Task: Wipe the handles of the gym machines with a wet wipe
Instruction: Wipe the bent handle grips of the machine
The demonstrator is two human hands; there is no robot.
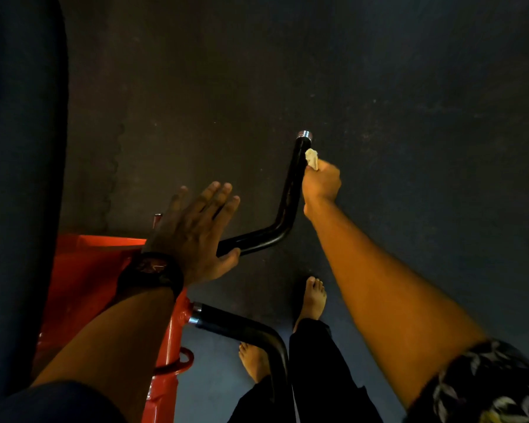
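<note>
Right grip (pixel 321 184) tight around wet wipe (pixel 312 157) against handle (pixel 288 203) (wipe mostly hidden); left grip (pixel 196 230) flat, unclenched.

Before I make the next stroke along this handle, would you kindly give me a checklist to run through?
1. Wipe in hand: ok, the right hand pinches the wipe.
2. Wipe against the bent handle, just below its chrome end cap: ok.
3. Handle steadied: ok, the left hand rests on its lower section, fingers straight.
4. Wipe wet enough: cannot tell.
5. Second handle, lower in view, wiped: cannot tell.
</note>
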